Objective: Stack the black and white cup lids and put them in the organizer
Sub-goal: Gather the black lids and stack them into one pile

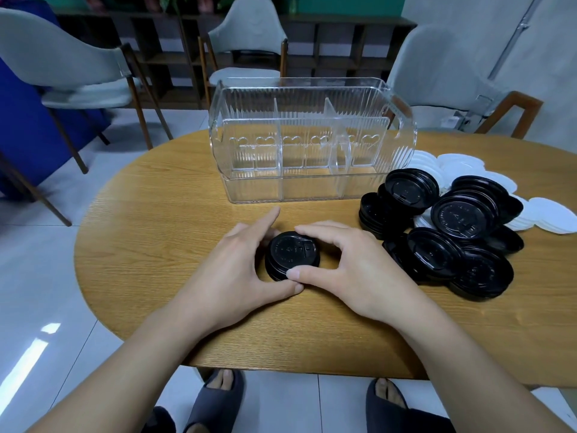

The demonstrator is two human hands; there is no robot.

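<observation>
A short stack of black cup lids (pixel 292 254) stands on the wooden table (pixel 162 214) in front of me. My left hand (pixel 237 264) curls round its left side, index finger stretched out. My right hand (pixel 343 260) curls round its right side, thumb at the front rim. Both thumbs meet at the stack's near edge. Behind stands the clear ribbed organizer (pixel 309 142) with dividers, nothing inside it. To the right lies a loose pile of black lids (pixel 449 232), with white lids (pixel 543 214) behind and under it.
Three grey chairs stand round the far side of the table, one of them (pixel 249 42) straight behind the organizer. The table's near edge (pixel 281 367) is close to my body, with my slippered feet below it.
</observation>
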